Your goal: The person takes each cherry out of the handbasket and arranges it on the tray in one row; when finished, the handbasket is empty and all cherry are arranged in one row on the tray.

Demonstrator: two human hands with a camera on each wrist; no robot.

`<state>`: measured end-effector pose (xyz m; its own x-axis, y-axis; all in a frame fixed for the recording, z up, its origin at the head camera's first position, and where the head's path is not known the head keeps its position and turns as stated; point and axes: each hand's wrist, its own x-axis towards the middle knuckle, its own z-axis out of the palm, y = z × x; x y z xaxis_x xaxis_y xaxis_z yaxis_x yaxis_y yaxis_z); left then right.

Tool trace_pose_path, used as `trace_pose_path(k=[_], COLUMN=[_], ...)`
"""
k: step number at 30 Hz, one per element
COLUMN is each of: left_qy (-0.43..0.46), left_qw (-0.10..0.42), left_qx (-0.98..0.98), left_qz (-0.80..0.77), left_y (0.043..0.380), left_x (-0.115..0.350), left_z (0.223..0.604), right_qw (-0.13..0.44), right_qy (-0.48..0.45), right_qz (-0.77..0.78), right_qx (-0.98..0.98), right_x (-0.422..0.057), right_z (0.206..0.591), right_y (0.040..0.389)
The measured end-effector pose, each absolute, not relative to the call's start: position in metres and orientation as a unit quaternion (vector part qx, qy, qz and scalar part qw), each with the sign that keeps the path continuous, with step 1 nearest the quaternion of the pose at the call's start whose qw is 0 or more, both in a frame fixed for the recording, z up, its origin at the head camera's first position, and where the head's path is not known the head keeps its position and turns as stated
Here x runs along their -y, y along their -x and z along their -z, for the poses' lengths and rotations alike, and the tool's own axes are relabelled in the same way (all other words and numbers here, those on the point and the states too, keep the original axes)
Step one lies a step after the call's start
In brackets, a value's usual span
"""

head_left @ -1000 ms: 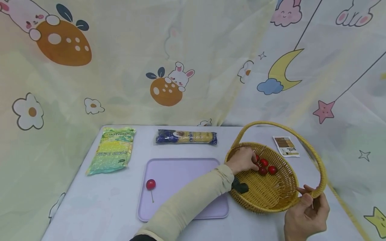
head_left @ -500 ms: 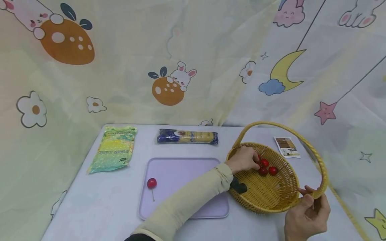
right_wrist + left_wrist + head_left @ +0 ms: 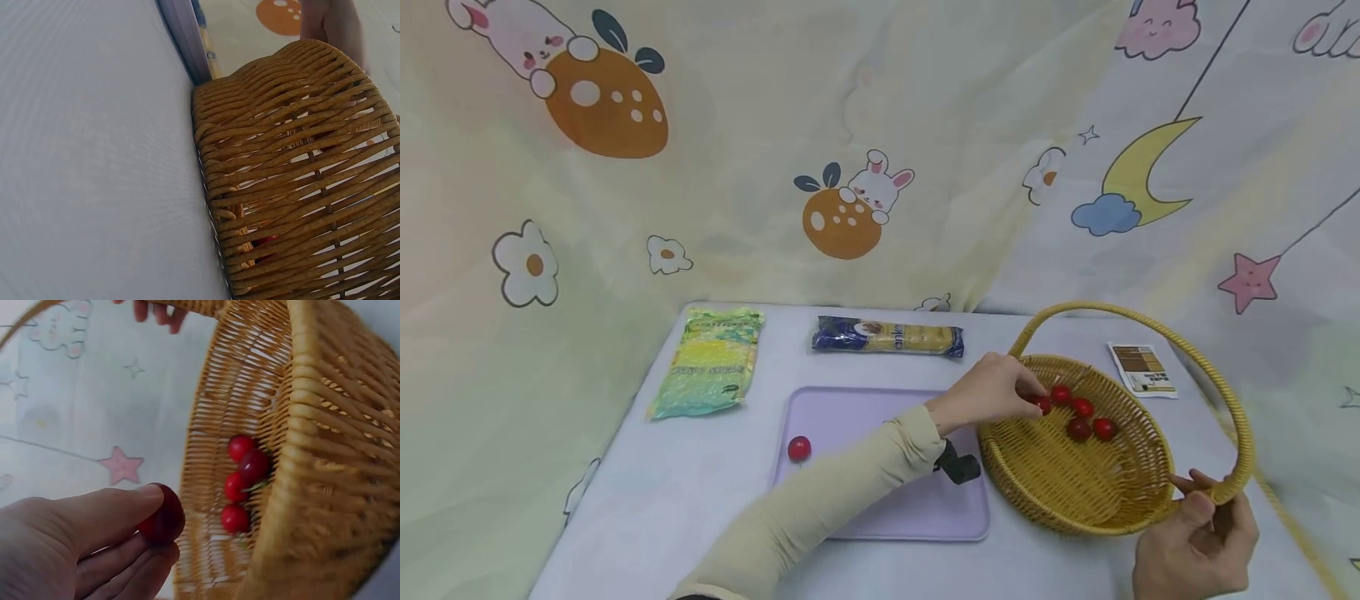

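Observation:
My left hand [image 3: 987, 392] pinches a dark red cherry [image 3: 164, 519] between thumb and fingers, over the left rim of a round wicker basket [image 3: 1067, 487] in the head view. Several more red cherries [image 3: 1081, 408] lie together inside the basket, toward its back. My right hand [image 3: 1198, 542] grips the basket at its right side, where the arched handle [image 3: 1240, 408] meets the rim. A single cherry [image 3: 799, 448] sits on the lilac tray [image 3: 917, 521], its lower side close to my left sleeve. The basket's woven wall [image 3: 294, 169] fills much of the right wrist view.
At the back left lies a green and yellow bag [image 3: 711, 362]. A long blue and yellow packet [image 3: 887, 337] lies behind the tray, and a small white and brown sachet [image 3: 1142, 370] behind the basket. My left forearm [image 3: 827, 492] crosses over the tray.
My left hand has lifted back and left from inside the basket to its left rim, with a cherry now showing between its fingers. My right hand keeps its grip. The head view has shifted slightly.

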<state>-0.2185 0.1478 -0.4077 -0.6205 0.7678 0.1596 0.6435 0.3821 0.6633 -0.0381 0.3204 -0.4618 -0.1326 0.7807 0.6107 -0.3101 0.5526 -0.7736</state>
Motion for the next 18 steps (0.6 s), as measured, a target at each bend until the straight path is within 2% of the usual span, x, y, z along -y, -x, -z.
trace_pose_path(k=[7,18], left_qy=[-0.409,-0.366], left_qw=[0.092,0.086], left_qx=[-0.825,-0.822], left_qz=[-0.378,-0.428], left_y=[0.212,0.205], left_x=[-0.1,-0.016], left_z=[0.395,0.394], right_qw=[0.593,0.576], right_qy=[0.263,0.27], right_qz=[-0.402,-0.359], right_qx=[0.647,0.683], right_x=[-0.319,-0.319], right_z=[0.461,0.468], right_y=[0.036,0.032])
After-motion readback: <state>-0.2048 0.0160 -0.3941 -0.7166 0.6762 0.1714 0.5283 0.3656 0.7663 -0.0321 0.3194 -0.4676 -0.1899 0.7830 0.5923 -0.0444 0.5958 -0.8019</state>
